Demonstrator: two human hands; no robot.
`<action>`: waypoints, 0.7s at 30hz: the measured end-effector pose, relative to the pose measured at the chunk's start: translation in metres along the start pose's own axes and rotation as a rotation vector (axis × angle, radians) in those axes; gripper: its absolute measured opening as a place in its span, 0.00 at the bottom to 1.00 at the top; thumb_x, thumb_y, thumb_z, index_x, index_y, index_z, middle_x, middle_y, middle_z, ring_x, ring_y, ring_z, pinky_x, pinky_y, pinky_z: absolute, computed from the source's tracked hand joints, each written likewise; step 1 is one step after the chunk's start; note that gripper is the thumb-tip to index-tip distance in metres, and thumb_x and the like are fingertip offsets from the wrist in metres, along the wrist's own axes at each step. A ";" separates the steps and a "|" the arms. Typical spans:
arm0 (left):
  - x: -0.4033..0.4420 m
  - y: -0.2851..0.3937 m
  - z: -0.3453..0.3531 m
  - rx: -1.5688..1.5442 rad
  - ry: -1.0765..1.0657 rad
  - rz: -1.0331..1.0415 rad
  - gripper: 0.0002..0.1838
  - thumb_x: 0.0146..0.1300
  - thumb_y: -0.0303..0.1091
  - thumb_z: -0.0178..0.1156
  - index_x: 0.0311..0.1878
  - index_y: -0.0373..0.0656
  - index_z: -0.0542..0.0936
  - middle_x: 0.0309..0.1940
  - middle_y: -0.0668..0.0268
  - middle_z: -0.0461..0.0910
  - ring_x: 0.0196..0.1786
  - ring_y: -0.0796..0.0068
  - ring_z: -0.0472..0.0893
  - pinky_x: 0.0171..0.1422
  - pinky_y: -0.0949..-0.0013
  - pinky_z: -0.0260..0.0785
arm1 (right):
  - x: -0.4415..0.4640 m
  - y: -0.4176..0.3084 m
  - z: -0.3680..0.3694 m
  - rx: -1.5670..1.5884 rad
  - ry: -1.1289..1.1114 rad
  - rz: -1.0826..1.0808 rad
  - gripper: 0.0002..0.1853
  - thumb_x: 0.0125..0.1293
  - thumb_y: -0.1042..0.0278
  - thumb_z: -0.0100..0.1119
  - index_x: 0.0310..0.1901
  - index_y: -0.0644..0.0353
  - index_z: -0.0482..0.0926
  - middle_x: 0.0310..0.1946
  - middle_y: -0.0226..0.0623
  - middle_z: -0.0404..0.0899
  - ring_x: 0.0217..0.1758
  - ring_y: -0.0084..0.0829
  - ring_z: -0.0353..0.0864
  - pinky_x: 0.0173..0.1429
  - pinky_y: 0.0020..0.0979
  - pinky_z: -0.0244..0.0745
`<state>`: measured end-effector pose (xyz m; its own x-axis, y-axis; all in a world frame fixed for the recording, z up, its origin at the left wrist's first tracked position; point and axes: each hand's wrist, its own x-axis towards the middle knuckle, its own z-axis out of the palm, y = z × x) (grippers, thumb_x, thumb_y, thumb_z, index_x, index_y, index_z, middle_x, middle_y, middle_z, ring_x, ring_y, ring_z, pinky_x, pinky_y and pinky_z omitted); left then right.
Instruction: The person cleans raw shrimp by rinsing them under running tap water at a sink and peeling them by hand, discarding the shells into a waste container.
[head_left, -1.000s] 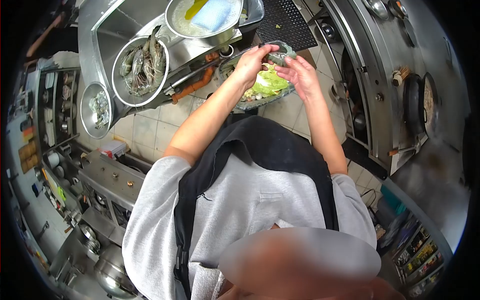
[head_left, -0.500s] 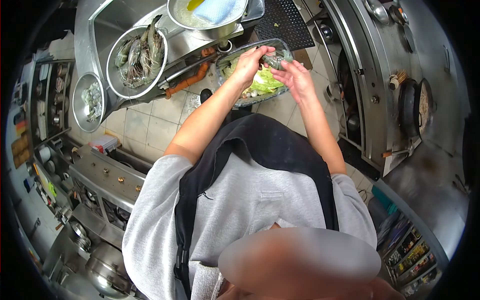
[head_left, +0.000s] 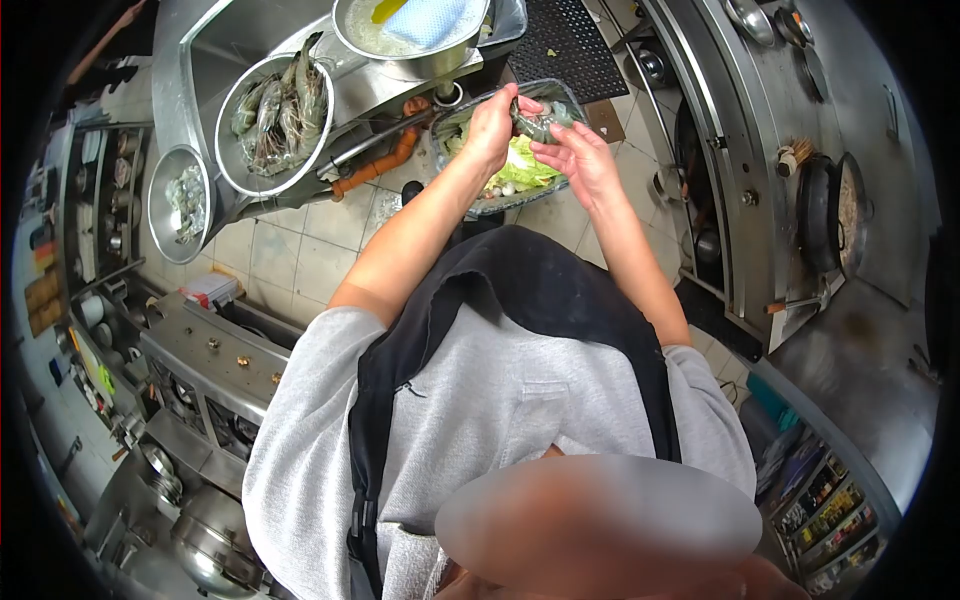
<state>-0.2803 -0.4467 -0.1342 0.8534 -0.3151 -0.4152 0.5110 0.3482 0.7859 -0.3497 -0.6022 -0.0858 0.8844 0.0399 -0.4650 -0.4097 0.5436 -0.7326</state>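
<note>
My left hand (head_left: 490, 130) pinches one end of a grey-green prawn (head_left: 541, 127). The fingers of my right hand (head_left: 583, 165) are curled against its other end, so both hands hold it. Below them stands a tub (head_left: 438, 165) lined with a clear bag, with pale green cabbage-like leaves (head_left: 527, 172) and scraps inside. To the left, a large round metal bowl (head_left: 222, 165) holds several whole prawns (head_left: 275, 120). Beside it, a smaller metal bowl (head_left: 158, 225) contains greyish, glossy pieces that look like peeled prawns (head_left: 186, 203).
A metal basin (head_left: 405, 65) with water and a blue cloth (head_left: 425, 22) stands at the sink's edge. Orange pipe (head_left: 375, 168) runs beneath. Woks (head_left: 822, 215) sit along the right-hand steel counter. Another person's arm (head_left: 105, 40) shows at the far upper left.
My left hand has turned slightly upright and my right hand has shifted a little left and down, with the prawn between them. Another person's arm has come into view at the upper left.
</note>
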 end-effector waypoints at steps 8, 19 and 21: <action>-0.013 0.007 -0.021 0.500 0.239 0.351 0.24 0.78 0.50 0.47 0.54 0.37 0.80 0.39 0.65 0.84 0.39 0.75 0.82 0.43 0.68 0.72 | 0.006 -0.008 -0.014 0.067 0.055 0.004 0.10 0.71 0.69 0.61 0.49 0.64 0.75 0.43 0.42 0.83 0.45 0.43 0.88 0.49 0.38 0.86; -0.021 0.055 -0.025 1.653 -0.213 0.845 0.13 0.67 0.46 0.60 0.41 0.45 0.79 0.35 0.61 0.82 0.41 0.58 0.83 0.47 0.55 0.72 | 0.025 -0.032 -0.014 -0.168 0.098 -0.033 0.35 0.64 0.66 0.71 0.63 0.75 0.61 0.44 0.42 0.81 0.39 0.38 0.89 0.44 0.35 0.85; -0.021 0.059 -0.023 1.627 -0.246 0.894 0.12 0.66 0.44 0.59 0.36 0.45 0.80 0.31 0.62 0.83 0.38 0.59 0.83 0.44 0.56 0.72 | 0.025 -0.037 -0.007 -0.190 0.113 -0.063 0.27 0.66 0.66 0.69 0.58 0.71 0.67 0.44 0.41 0.82 0.40 0.39 0.89 0.45 0.35 0.85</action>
<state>-0.2659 -0.3990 -0.0899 0.6708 -0.6934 0.2631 -0.7330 -0.5660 0.3773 -0.3140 -0.6269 -0.0734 0.8833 -0.0894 -0.4602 -0.3984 0.3743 -0.8373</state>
